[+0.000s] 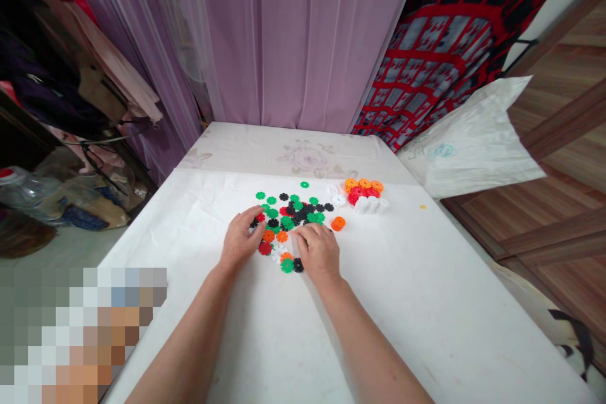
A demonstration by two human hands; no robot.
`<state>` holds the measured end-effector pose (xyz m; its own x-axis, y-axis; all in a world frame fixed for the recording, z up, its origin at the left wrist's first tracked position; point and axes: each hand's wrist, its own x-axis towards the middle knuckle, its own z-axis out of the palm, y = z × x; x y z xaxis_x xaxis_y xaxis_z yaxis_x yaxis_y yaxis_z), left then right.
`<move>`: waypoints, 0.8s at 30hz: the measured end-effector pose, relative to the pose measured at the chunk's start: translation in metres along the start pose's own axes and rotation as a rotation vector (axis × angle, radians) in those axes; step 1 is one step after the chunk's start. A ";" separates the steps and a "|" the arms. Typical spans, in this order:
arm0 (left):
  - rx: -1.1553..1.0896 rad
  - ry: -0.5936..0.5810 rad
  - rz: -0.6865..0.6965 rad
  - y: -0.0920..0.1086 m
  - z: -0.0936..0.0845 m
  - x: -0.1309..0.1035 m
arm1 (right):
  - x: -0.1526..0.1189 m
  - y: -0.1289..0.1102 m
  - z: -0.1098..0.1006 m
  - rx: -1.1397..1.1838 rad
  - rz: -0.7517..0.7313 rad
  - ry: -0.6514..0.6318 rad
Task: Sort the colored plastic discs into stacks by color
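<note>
On tabletop [402,290]: colourful, seemingly notched discs [286,223]

Loose discs [286,223] are obstructing the gap between left hand [240,241] and right hand [322,252]; stacked discs [356,196] are blocking farther right; near-right worktop [426,303] is allowing passage.

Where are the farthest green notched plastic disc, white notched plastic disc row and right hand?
Farthest green notched plastic disc [304,185]: head view, middle of its face.
White notched plastic disc row [370,204]: head view, its middle.
Right hand [320,251]: head view, its back.
</note>
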<state>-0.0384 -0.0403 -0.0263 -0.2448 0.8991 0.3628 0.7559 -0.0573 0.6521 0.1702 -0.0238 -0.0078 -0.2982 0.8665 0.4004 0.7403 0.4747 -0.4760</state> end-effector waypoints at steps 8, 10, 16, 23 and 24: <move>0.010 -0.002 0.005 -0.001 0.000 0.001 | 0.014 0.064 -0.041 0.625 0.538 0.271; 0.022 -0.008 0.000 0.000 0.000 0.001 | 0.023 0.079 -0.051 0.742 0.685 0.311; 0.037 -0.013 -0.004 -0.002 -0.002 0.001 | 0.031 0.089 -0.051 0.845 0.812 0.248; 0.020 -0.011 0.017 -0.002 -0.002 0.002 | 0.028 0.092 -0.040 0.731 0.768 0.178; 0.019 -0.011 0.016 -0.002 -0.002 0.002 | 0.027 0.094 -0.038 0.711 0.761 0.175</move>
<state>-0.0415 -0.0396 -0.0253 -0.2264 0.9028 0.3656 0.7713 -0.0630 0.6333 0.2543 0.0385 -0.0116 0.2296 0.9664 -0.1158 0.1558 -0.1539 -0.9757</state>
